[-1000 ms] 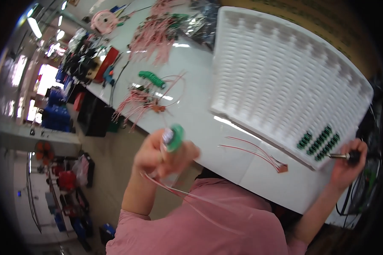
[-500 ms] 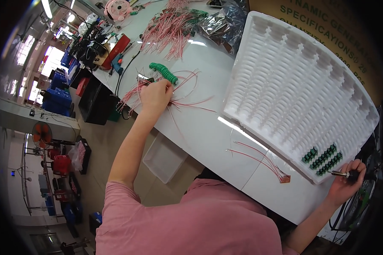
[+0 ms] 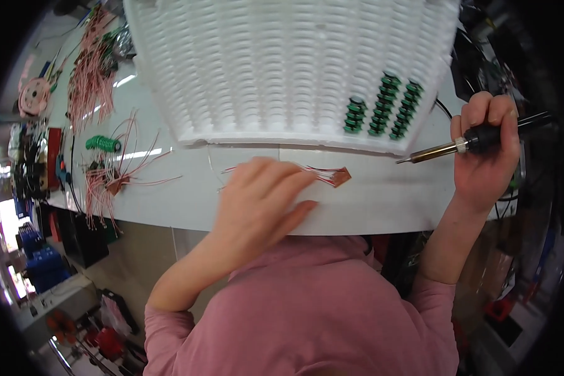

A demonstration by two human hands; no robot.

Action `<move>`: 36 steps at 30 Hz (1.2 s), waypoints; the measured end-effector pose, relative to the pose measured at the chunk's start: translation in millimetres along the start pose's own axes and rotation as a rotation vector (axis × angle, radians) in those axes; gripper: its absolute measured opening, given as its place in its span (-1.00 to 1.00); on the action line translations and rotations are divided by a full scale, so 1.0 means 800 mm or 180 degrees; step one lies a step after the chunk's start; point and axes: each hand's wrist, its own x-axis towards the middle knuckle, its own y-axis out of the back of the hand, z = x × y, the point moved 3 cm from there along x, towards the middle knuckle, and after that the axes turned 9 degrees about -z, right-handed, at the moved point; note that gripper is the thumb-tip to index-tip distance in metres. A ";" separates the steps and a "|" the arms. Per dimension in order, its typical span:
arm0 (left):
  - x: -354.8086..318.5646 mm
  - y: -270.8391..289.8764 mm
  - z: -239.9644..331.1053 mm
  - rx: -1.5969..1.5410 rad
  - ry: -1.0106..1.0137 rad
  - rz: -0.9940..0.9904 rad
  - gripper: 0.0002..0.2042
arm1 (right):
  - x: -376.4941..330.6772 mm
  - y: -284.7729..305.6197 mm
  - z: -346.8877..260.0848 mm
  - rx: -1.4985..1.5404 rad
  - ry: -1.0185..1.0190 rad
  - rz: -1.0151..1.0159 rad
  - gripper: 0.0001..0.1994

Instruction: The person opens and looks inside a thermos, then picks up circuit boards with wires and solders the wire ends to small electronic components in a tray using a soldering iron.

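My right hand (image 3: 485, 150) is wrapped round the dark handle of a soldering iron (image 3: 435, 152), whose metal tip points left, near the tray's lower right corner. My left hand (image 3: 263, 194) hovers over or touches a bundle of thin red and white wires; thumb and fingers are apart, and nothing shows between them. The wires run to a small brown five-sided board (image 3: 341, 177) lying on the white table, just right of that hand. Part of the bundle is hidden under the fingers. Beyond both hands sits a white moulded tray (image 3: 282, 135) with several green-and-black parts (image 3: 385, 106) in its right-hand rows.
At the left of the table (image 3: 388, 203) lie a green ribbed coil-shaped piece (image 3: 103, 144) and a tangle of red and white wires (image 3: 100, 188). Farther back are a large wire heap (image 3: 93, 88) and a pink fan (image 3: 35, 95). Cables hang at the right edge.
The view has turned, shifting the tray leftward. My left hand has left the green coil-shaped piece and come over the wires by the brown board. My right hand still holds the soldering iron.
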 end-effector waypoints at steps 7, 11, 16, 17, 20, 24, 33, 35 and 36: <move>0.038 -0.051 0.013 0.0069 -0.0408 -0.0134 -0.83 | -0.065 -0.010 -0.034 -0.1089 0.0469 0.0543 -0.73; 0.023 -0.047 0.016 -0.3779 0.1248 -0.0577 -0.85 | -0.091 -0.031 -0.039 -0.1907 0.0732 0.1035 -0.71; 0.031 -0.034 0.031 -0.5083 0.1508 -0.0615 -0.83 | -0.096 -0.050 -0.046 -0.2859 0.0260 0.0403 -0.88; 0.033 -0.034 0.034 -0.5246 0.1596 -0.0630 -0.83 | -0.093 -0.052 -0.040 -0.2988 0.0240 0.0121 -0.82; 0.042 -0.023 0.052 -0.5223 0.1469 -0.0692 -0.83 | -0.089 -0.067 -0.037 -0.2974 0.0060 -0.0303 -0.65; 0.045 -0.020 0.062 -0.5026 0.1340 -0.0550 -0.82 | -0.080 -0.071 -0.029 -0.3113 0.0045 -0.0459 -0.70; 0.036 -0.016 0.061 -0.4510 0.0344 -0.0135 -0.78 | -0.071 -0.074 -0.027 -0.2989 -0.0092 -0.0628 -0.78; 0.033 -0.013 0.060 -0.4252 0.0145 -0.0063 -0.79 | -0.069 -0.075 -0.030 -0.3084 -0.0004 -0.0701 -0.78; 0.032 -0.012 0.058 -0.4242 0.0142 -0.0058 -0.79 | -0.068 -0.076 -0.033 -0.2934 -0.0082 -0.0814 -0.79</move>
